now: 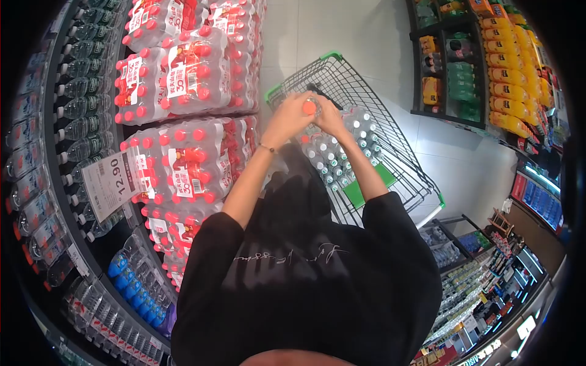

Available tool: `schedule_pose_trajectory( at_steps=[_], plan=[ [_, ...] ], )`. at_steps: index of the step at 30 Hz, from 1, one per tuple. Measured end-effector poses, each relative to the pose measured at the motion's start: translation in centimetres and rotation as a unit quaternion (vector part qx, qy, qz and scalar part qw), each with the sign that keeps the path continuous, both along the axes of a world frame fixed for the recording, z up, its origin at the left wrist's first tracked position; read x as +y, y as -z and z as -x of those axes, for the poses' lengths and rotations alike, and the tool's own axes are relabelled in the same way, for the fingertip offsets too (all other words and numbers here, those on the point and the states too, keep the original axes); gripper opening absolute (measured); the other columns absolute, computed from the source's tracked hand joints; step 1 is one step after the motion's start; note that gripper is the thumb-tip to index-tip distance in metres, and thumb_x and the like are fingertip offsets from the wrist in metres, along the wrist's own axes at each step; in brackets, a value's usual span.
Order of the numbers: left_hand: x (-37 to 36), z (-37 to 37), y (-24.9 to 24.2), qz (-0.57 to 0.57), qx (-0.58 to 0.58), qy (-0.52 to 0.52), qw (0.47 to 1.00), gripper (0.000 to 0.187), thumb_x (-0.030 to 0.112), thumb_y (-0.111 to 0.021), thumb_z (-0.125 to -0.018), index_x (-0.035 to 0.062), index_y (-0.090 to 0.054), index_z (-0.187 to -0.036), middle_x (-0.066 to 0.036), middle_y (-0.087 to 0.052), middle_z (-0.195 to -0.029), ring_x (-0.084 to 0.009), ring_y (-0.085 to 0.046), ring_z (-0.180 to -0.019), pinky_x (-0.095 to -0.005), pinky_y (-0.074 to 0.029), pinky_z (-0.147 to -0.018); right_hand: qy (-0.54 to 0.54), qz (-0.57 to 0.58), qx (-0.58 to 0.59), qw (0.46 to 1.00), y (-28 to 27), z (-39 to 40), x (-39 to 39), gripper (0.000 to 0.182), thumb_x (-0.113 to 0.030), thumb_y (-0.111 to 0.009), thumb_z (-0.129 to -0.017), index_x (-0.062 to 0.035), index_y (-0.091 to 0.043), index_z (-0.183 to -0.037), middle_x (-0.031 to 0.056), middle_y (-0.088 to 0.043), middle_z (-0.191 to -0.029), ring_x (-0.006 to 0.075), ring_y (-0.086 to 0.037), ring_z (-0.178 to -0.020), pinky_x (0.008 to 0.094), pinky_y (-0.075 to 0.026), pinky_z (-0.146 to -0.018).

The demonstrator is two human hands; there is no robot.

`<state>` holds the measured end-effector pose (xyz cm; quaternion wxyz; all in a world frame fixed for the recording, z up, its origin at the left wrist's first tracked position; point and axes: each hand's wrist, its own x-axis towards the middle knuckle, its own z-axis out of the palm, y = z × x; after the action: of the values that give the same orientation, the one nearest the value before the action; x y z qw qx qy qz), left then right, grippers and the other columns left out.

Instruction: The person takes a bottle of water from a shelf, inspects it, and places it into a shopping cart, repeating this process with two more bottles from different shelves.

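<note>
A clear plastic bottle with an orange-red cap (309, 108) is held upright in front of me, over the near part of a shopping cart. My left hand (287, 120) is closed around one side of it, and my right hand (330, 117) grips the other side. Much of the bottle's body is hidden by my fingers. Below my hands, the wire shopping cart (390, 116) with green corners contains several clear bottles (342, 152) with white caps. Another orange-red cap (305, 139) shows among them.
Shrink-wrapped bottle packs with red caps (183, 79) are stacked to my left, before a shelf of bottles (85, 85). A price sign (111, 183) sticks out there. Shelves with orange drinks (506, 73) stand at the right, beyond the tiled floor (366, 36).
</note>
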<state>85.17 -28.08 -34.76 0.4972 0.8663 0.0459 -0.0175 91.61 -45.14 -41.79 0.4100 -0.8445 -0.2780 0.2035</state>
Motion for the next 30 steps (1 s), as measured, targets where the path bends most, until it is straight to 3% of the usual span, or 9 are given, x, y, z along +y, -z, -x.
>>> schedule_pose_trajectory(
  at_steps=[2,8,11,17,21,23,24,27,30],
  plan=[
    [-1.7,-1.0,4.9,-0.002,0.012,0.007,1.000,0.056,0.018,-0.070,-0.081,0.0053,-0.056,-0.134,-0.024,-0.053,-0.134,-0.0401,-0.057,-0.120,-0.0433,-0.050,-0.097,0.044,0.042,0.069,0.996,3.9,-1.3,-0.8,0.076,-0.013,-0.075,-0.074,-0.0038,-0.046,-0.143,0.0221,-0.055,-0.138,0.0395,-0.051,-0.129,0.0429,-0.041,-0.107],
    [-7.1,-1.0,20.3,0.020,0.072,0.002,0.997,0.069,0.017,-0.070,-0.082,0.0097,-0.044,-0.146,-0.027,-0.041,-0.144,-0.0454,-0.052,-0.124,-0.0460,-0.049,-0.100,0.002,0.096,0.134,0.986,17.8,-2.4,-5.7,0.087,-0.014,-0.077,-0.074,-0.0087,-0.036,-0.151,0.0239,-0.049,-0.144,0.0397,-0.048,-0.132,0.0428,-0.040,-0.110],
    [-8.4,-1.4,21.0,0.010,0.226,0.019,0.974,0.072,0.016,-0.070,-0.082,0.0076,-0.040,-0.147,-0.027,-0.039,-0.145,-0.0452,-0.051,-0.126,-0.0461,-0.049,-0.100,-0.037,0.156,0.183,0.970,20.7,-2.0,-6.8,0.092,-0.017,-0.079,-0.072,-0.0072,-0.033,-0.151,0.0244,-0.049,-0.144,0.0402,-0.048,-0.133,0.0438,-0.040,-0.109],
    [-11.1,0.2,27.9,-0.071,0.195,0.018,0.978,0.069,0.013,-0.067,-0.083,-0.0048,-0.039,-0.143,-0.029,-0.041,-0.142,-0.0450,-0.044,-0.133,-0.0470,-0.043,-0.108,-0.137,0.212,0.211,0.944,28.2,-1.9,-8.5,0.090,-0.022,-0.079,-0.073,-0.0052,-0.034,-0.149,0.0238,-0.051,-0.142,0.0412,-0.049,-0.130,0.0464,-0.043,-0.106],
    [-12.4,1.2,31.2,-0.101,0.203,0.054,0.972,0.064,0.009,-0.062,-0.084,-0.0133,-0.038,-0.139,-0.032,-0.046,-0.137,-0.0464,-0.044,-0.132,-0.0482,-0.036,-0.113,-0.150,0.262,0.273,0.913,28.6,-1.3,-8.3,0.084,-0.029,-0.074,-0.077,-0.0084,-0.036,-0.148,0.0255,-0.052,-0.139,0.0429,-0.050,-0.127,0.0466,-0.043,-0.107],
    [-13.0,1.9,32.4,-0.127,0.207,0.049,0.969,0.061,0.008,-0.059,-0.085,-0.0141,-0.039,-0.138,-0.033,-0.047,-0.136,-0.0449,-0.045,-0.133,-0.0487,-0.037,-0.112,-0.190,0.207,0.191,0.940,28.9,-0.8,-8.3,0.083,-0.026,-0.074,-0.078,-0.0054,-0.035,-0.148,0.0262,-0.054,-0.136,0.0441,-0.054,-0.122,0.0480,-0.045,-0.103],
    [-13.2,1.9,32.7,-0.140,0.208,0.044,0.967,0.060,0.008,-0.058,-0.086,-0.0145,-0.039,-0.138,-0.033,-0.048,-0.135,-0.0441,-0.045,-0.133,-0.0489,-0.038,-0.112,-0.210,0.179,0.148,0.950,29.2,-0.9,-8.3,0.082,-0.024,-0.073,-0.078,-0.0039,-0.034,-0.148,0.0265,-0.055,-0.135,0.0447,-0.055,-0.119,0.0487,-0.046,-0.101],
    [-12.0,0.8,30.0,-0.166,0.289,0.056,0.941,0.057,0.008,-0.058,-0.086,-0.0142,-0.043,-0.136,-0.033,-0.051,-0.133,-0.0421,-0.049,-0.130,-0.0485,-0.039,-0.110,-0.209,0.243,0.183,0.929,29.7,-0.8,-7.4,0.078,-0.027,-0.068,-0.082,-0.0048,-0.033,-0.148,0.0272,-0.055,-0.134,0.0449,-0.056,-0.118,0.0497,-0.047,-0.100],
    [-12.4,1.0,30.8,-0.224,0.244,0.055,0.942,0.057,0.008,-0.060,-0.085,-0.0140,-0.045,-0.135,-0.031,-0.056,-0.128,-0.0408,-0.054,-0.125,-0.0471,-0.042,-0.107,-0.222,0.263,0.192,0.919,29.6,-1.3,-6.8,0.076,-0.029,-0.065,-0.084,-0.0056,-0.032,-0.149,0.0277,-0.055,-0.133,0.0447,-0.057,-0.116,0.0511,-0.047,-0.098]
  ],
)
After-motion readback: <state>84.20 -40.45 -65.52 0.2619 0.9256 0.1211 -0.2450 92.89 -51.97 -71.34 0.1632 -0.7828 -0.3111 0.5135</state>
